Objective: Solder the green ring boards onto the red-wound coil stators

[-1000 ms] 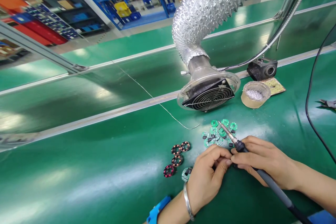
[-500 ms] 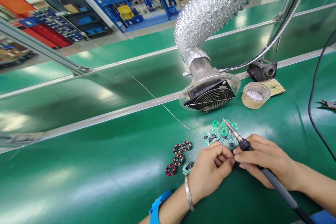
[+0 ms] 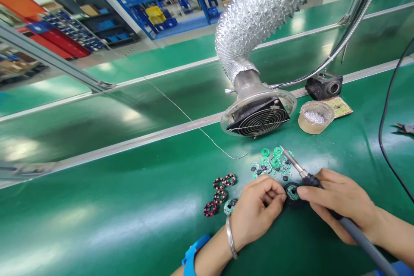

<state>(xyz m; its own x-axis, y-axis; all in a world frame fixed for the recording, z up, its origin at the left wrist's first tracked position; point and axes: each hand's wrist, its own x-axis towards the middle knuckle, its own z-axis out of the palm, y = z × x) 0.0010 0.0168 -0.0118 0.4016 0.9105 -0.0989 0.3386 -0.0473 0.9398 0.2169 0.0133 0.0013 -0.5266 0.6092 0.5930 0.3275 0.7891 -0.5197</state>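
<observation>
My right hand (image 3: 343,202) is wrapped round a soldering iron (image 3: 312,180), its bare tip pointing up and away to the left. The index fingertip of that hand touches the right side of a small round green circuit board (image 3: 292,192). The board sits in a black round holder (image 3: 293,202) on the table. My left hand (image 3: 260,207) is closed, thumb and index finger pinched at the holder's left edge. Just beyond lie several loose green circuit boards (image 3: 275,163). Several copper-wound coils (image 3: 220,197) and one wound part with a green board (image 3: 229,207) lie left of my left hand.
A fume extractor fan (image 3: 260,121) on a silver flexible duct (image 3: 255,21) hangs over the bench. Behind the boards stand a tub of metal bits (image 3: 312,125), a yellow sponge (image 3: 339,107) and a black iron stand (image 3: 325,87). Solder wire (image 3: 213,141), a black cable (image 3: 384,125) and pliers (image 3: 404,128) lie around.
My right hand has shifted right and slightly down with the soldering iron, uncovering the round board in its black holder. My left hand has drawn back slightly to the left.
</observation>
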